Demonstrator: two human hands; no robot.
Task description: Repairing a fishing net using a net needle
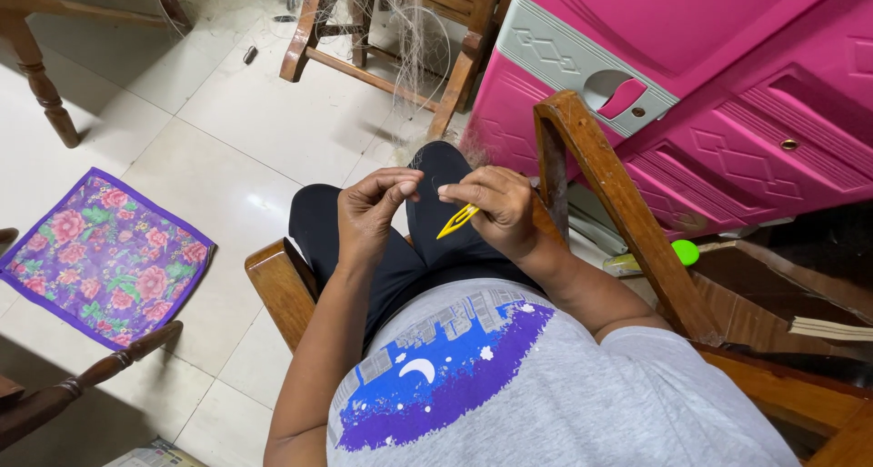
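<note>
We pinch fine thread with our left hand [371,214]; our right hand [498,210] is clamped on the yellow netting needle [456,221] at 3 o'clock beside it, over our lap; netting [400,21] at 12 o'clock looks unfinished

Floral purple cloth [102,258] on floor, pink plastic cabinet [691,85], wooden chair [382,40].
</note>
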